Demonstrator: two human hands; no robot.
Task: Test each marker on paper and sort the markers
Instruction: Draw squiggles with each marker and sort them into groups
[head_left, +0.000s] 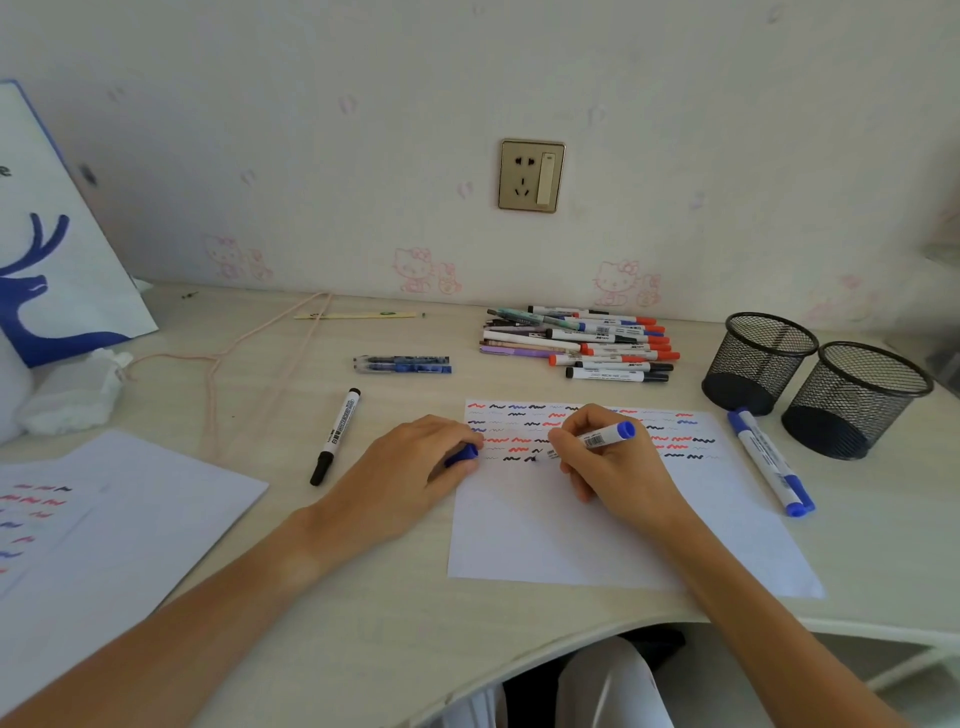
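My right hand grips a blue-ended white marker with its tip down on the test paper, at the end of the lowest row of squiggles. My left hand rests on the paper's left edge and holds a blue cap in its curled fingers. Rows of red, blue and black squiggles cover the top of the sheet. A pile of several markers and pens lies behind the paper. Two blue markers lie right of the sheet. A black marker lies to the left.
Two black mesh pen cups stand at the right. Two blue pens lie mid-desk. A second marked sheet lies at the left, with a white bag, crumpled tissue and a pink cord behind it.
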